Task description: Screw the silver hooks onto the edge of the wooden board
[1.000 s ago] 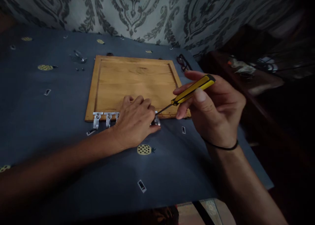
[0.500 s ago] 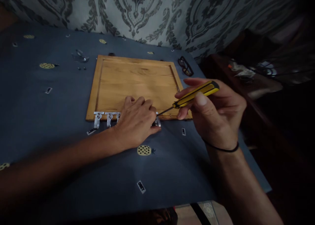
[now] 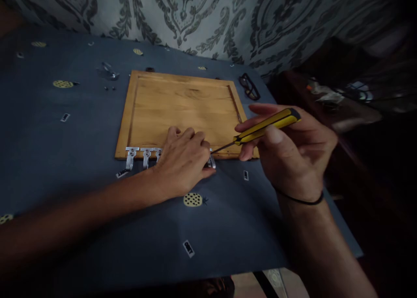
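Note:
A wooden panel (image 3: 182,107) with a raised frame lies flat on the cloth-covered table. Several metal hinges sit in a row along its near edge, among them a leftmost hinge (image 3: 130,158) and a rightmost hinge (image 3: 213,161). My left hand (image 3: 184,163) is closed over the near edge, thumb and fingers about the rightmost hinge, and it hides much of that part. In my right hand (image 3: 289,150) is a yellow and black screwdriver (image 3: 265,127), held slanting down to the left. Its tip reaches the rightmost hinge beside my left fingers; the exact contact point is hidden.
Dark-framed glasses (image 3: 249,87) lie right of the panel's far corner. A small clear plastic bag (image 3: 108,71) and tiny screws (image 3: 110,88) lie at the left. A patterned curtain (image 3: 182,15) hangs behind the table. Dim clutter (image 3: 325,91) stands at the right.
The view has shifted slightly, so most things appear a little to the right. Both hands keep the same grips, and the screwdriver stays at the rightmost hinge.

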Tool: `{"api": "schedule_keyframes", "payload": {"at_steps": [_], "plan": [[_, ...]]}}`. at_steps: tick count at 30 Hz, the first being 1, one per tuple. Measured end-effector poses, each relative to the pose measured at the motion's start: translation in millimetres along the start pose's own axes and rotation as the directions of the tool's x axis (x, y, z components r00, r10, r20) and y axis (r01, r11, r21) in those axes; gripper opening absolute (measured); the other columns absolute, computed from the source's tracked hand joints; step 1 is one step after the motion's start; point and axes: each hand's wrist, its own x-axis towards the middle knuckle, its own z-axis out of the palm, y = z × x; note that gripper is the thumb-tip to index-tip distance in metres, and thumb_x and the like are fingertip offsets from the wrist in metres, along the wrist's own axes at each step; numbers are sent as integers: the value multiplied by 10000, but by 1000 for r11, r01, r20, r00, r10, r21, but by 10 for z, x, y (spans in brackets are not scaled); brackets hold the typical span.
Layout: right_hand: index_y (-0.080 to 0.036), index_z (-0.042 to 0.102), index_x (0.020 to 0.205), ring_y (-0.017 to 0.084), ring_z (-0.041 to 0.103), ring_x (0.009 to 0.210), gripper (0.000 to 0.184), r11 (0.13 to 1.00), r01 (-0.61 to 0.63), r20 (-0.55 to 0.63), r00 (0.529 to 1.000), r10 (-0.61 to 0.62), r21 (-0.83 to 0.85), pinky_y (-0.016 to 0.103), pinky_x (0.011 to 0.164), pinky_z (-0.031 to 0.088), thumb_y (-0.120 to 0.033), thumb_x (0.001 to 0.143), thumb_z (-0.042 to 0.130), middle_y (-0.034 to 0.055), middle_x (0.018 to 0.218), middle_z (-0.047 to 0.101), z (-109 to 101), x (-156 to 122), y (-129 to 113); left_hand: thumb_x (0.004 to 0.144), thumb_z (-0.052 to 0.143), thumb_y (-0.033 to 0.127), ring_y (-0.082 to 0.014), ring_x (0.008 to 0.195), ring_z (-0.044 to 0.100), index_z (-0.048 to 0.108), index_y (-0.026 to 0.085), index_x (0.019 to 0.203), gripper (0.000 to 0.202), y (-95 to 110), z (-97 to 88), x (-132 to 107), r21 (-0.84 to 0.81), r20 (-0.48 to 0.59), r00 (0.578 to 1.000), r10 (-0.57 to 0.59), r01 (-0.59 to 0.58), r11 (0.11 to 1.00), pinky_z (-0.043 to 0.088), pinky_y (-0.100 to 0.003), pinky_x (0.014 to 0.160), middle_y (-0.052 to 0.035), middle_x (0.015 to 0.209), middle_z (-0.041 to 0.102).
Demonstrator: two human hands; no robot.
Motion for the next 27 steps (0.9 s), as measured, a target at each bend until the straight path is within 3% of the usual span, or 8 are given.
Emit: {"api": "schedule_keyframes", "payload": {"at_steps": [5, 12, 27], "plan": [[-245, 814, 990, 81, 650, 491, 139, 998, 38, -27, 999, -39, -40, 215, 430, 519, -299, 865, 789, 7, 898, 792, 21, 4, -33, 897, 735, 506, -307, 1058, 595, 740, 151, 979, 364, 0, 19, -2, -5, -22, 1000, 0, 0, 1000, 385, -468, 908, -105, 1018, 697], [-211, 809, 931, 78, 645, 457, 141, 992, 123, -244, 963, -115, 17, 204, 381, 516, -332, 858, 799, -6, 821, 770, 109, 13, -40, 890, 742, 512, -292, 1035, 596, 736, 154, 939, 361, -11, 49, -13, 2, -53, 999, 14, -14, 1000, 384, -450, 886, -97, 987, 691], [-215, 813, 927, 91, 649, 460, 75, 998, 71, -195, 978, -70, -4, 214, 393, 502, -248, 867, 784, 21, 824, 768, 78, 10, -13, 902, 728, 488, -302, 1042, 600, 738, 149, 966, 345, 10, 0, -12, 0, -15, 1000, -3, 3, 1000, 387, -462, 912, -107, 997, 695]]}}
